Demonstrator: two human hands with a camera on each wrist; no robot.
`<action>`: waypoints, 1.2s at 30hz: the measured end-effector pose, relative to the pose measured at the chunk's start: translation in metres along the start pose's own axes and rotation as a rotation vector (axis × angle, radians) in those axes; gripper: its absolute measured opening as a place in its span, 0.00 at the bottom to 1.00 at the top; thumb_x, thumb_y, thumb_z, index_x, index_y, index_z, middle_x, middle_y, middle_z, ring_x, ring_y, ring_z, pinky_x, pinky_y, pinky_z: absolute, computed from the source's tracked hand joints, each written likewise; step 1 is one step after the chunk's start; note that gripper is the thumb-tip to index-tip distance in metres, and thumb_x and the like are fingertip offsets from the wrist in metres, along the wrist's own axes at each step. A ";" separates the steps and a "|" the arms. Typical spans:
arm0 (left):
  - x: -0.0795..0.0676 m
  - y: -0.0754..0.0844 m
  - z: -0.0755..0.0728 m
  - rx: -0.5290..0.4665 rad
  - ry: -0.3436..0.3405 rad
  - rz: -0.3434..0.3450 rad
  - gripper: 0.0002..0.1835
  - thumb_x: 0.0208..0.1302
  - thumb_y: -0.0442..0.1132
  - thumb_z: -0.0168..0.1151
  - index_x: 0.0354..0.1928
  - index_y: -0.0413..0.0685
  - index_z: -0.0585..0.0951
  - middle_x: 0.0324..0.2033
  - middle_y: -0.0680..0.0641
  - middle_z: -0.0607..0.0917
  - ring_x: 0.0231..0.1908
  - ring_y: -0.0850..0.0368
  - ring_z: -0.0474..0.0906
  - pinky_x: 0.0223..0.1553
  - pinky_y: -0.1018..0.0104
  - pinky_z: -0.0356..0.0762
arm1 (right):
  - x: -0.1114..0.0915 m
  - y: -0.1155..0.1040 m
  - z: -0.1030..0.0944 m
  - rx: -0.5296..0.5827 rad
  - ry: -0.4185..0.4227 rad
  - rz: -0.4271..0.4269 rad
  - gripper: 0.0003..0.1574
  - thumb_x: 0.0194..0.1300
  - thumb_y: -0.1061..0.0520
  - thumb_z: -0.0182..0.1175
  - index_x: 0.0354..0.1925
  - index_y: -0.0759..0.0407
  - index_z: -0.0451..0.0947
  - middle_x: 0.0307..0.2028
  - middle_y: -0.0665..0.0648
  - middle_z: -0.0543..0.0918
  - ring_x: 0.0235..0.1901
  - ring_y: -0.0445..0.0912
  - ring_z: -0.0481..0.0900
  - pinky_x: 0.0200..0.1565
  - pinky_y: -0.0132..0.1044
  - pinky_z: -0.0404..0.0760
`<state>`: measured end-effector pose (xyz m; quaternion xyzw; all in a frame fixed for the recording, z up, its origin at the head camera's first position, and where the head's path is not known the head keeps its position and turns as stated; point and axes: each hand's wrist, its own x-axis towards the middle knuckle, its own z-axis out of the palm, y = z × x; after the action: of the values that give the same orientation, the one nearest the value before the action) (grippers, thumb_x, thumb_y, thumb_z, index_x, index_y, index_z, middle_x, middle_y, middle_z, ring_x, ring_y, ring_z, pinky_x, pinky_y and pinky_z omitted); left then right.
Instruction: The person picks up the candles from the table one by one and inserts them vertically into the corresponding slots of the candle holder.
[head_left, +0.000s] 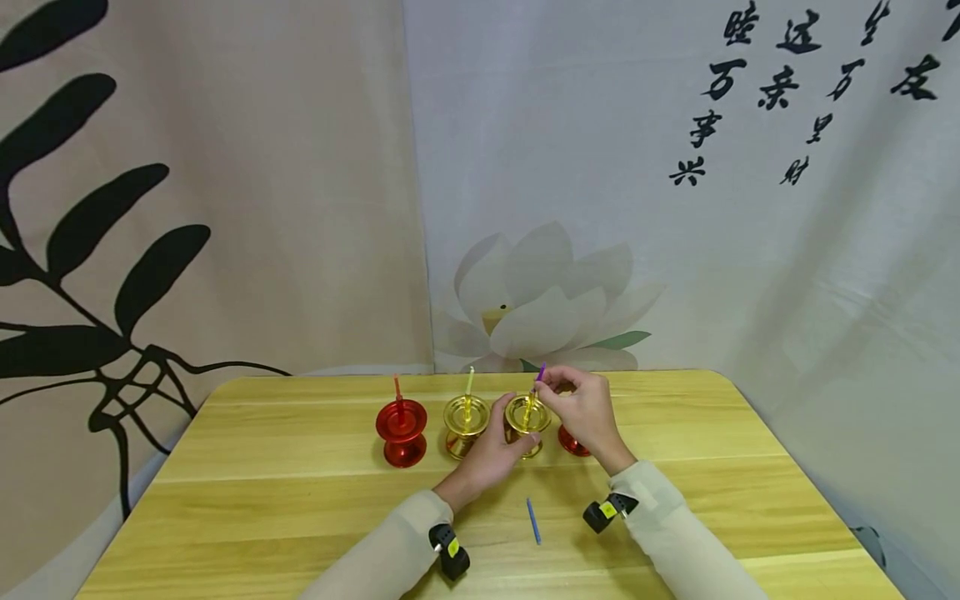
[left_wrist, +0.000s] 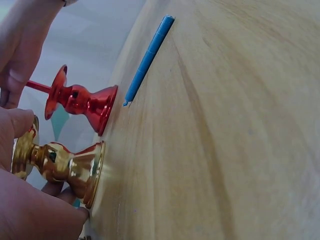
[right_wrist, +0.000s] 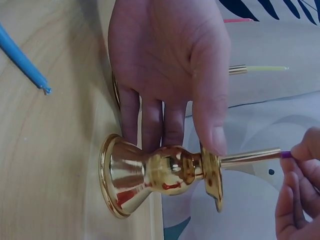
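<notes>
A gold candle holder [head_left: 527, 414] stands upright on the table, steadied by my left hand [head_left: 493, 454], whose thumb and fingers grip its dish. My right hand [head_left: 588, 412] pinches a purple candle [head_left: 542, 372] above this holder. In the right wrist view, the lower end of the purple candle [right_wrist: 285, 154] meets the mouth of the holder's upright tube [right_wrist: 252, 157]; how deep it sits is hidden. Behind my right hand is a red candle holder [head_left: 573, 442], mostly covered in the head view. Its dish and tube show in the left wrist view.
To the left stand a gold holder [head_left: 466, 415] with a yellow candle [head_left: 470, 381] and a red holder [head_left: 402, 429] with a red candle [head_left: 397, 387]. A blue candle [head_left: 533, 522] lies on the wooden table [head_left: 300, 500] between my forearms. A printed curtain [head_left: 315, 183] hangs behind.
</notes>
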<state>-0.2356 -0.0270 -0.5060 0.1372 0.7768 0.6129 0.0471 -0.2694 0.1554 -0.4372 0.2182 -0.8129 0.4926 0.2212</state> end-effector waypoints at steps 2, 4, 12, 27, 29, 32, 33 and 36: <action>0.001 -0.004 0.000 0.004 0.005 0.002 0.48 0.79 0.55 0.66 0.88 0.50 0.52 0.77 0.31 0.70 0.76 0.35 0.69 0.75 0.33 0.63 | 0.000 0.001 0.001 0.001 -0.003 0.004 0.02 0.67 0.67 0.76 0.35 0.64 0.91 0.31 0.53 0.91 0.33 0.48 0.87 0.39 0.30 0.84; 0.003 -0.007 0.001 -0.006 0.008 -0.008 0.49 0.78 0.56 0.67 0.88 0.52 0.52 0.77 0.32 0.70 0.76 0.37 0.68 0.76 0.34 0.62 | 0.001 0.002 0.001 0.003 -0.006 0.009 0.02 0.67 0.67 0.76 0.36 0.66 0.91 0.32 0.53 0.91 0.34 0.49 0.87 0.39 0.30 0.84; 0.005 -0.007 0.001 0.020 0.010 -0.070 0.48 0.78 0.52 0.67 0.89 0.56 0.51 0.79 0.35 0.70 0.75 0.40 0.69 0.76 0.38 0.64 | 0.001 0.002 0.001 0.003 -0.024 0.015 0.04 0.67 0.65 0.77 0.36 0.66 0.91 0.33 0.53 0.92 0.35 0.50 0.88 0.41 0.31 0.84; 0.003 -0.005 0.000 0.010 0.005 -0.056 0.47 0.79 0.53 0.67 0.89 0.56 0.52 0.80 0.34 0.67 0.77 0.38 0.67 0.77 0.37 0.62 | 0.002 0.001 0.001 -0.015 -0.055 0.019 0.05 0.65 0.68 0.75 0.36 0.59 0.92 0.32 0.50 0.91 0.35 0.47 0.88 0.42 0.34 0.86; 0.002 -0.002 -0.001 0.007 0.000 -0.045 0.47 0.80 0.53 0.67 0.89 0.54 0.52 0.80 0.32 0.66 0.77 0.36 0.67 0.76 0.35 0.63 | 0.002 0.003 0.002 -0.017 -0.055 0.018 0.06 0.65 0.68 0.75 0.36 0.59 0.92 0.32 0.50 0.91 0.35 0.46 0.88 0.43 0.35 0.87; -0.001 0.002 -0.002 0.007 -0.005 -0.019 0.47 0.80 0.54 0.65 0.88 0.51 0.51 0.79 0.29 0.66 0.77 0.32 0.67 0.75 0.31 0.63 | 0.002 0.003 0.003 -0.020 -0.051 0.011 0.06 0.65 0.68 0.75 0.36 0.59 0.92 0.32 0.50 0.91 0.35 0.46 0.88 0.43 0.37 0.88; -0.002 0.003 -0.002 0.006 -0.006 -0.011 0.47 0.80 0.54 0.65 0.88 0.50 0.51 0.79 0.28 0.66 0.76 0.31 0.67 0.75 0.30 0.63 | 0.002 0.004 0.003 -0.022 -0.050 0.008 0.06 0.65 0.68 0.75 0.36 0.59 0.92 0.32 0.50 0.91 0.35 0.46 0.88 0.43 0.37 0.88; -0.004 0.004 -0.003 0.003 -0.004 0.014 0.46 0.81 0.53 0.64 0.88 0.47 0.51 0.78 0.27 0.66 0.76 0.29 0.67 0.75 0.29 0.62 | 0.001 0.004 0.004 -0.021 -0.049 -0.001 0.06 0.65 0.69 0.75 0.36 0.60 0.91 0.32 0.50 0.90 0.34 0.47 0.88 0.43 0.38 0.88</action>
<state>-0.2319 -0.0296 -0.5016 0.1440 0.7767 0.6116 0.0442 -0.2730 0.1535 -0.4406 0.2281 -0.8231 0.4785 0.2039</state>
